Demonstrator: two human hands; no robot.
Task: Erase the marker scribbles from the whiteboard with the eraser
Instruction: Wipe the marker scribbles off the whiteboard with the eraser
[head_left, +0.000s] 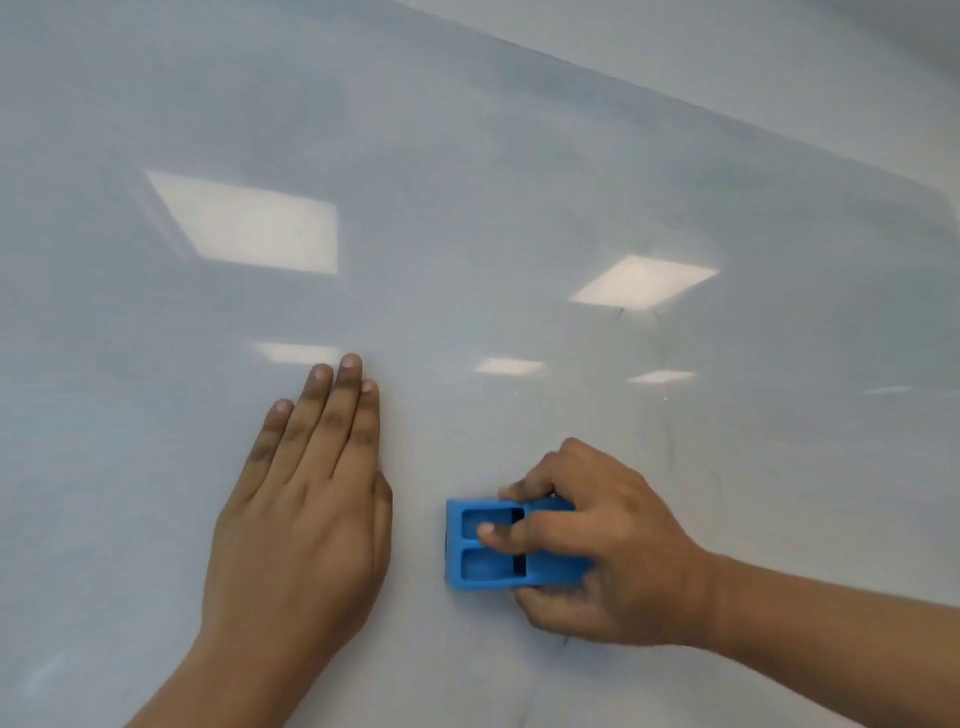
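Two bare forearms are reaching in from the bottom edge toward the glossy white whiteboard (467, 182), which is filling nearly the whole view and mirroring several bright rectangular ceiling lights (249, 223). Its upper edge is running diagonally from the top centre down to the right, where it is rounding into a corner near the right border; beyond it a pale wall (779, 47) is showing. Wide bare surface is lying open above and to the left of both hands, and more is opening to the right of the eraser hand. Faint thin grey marker traces (662, 415) are lingering right of centre, running downward from below the right-hand light reflection; they are too pale to read as shapes.

Left of centre, the left hand (306, 519) is lying palm-down and flat on the board, its fingers (332, 410) straight and pressed together, holding nothing. Just to its right, apart from it, the right hand (602, 540) is gripping the small blue plastic eraser with two rectangular recesses (493, 548), which is sitting against the board in the lower middle. One fingertip is resting in the upper recess, other fingers are curling over the far edge, and the thumb is clamping the near edge from below.
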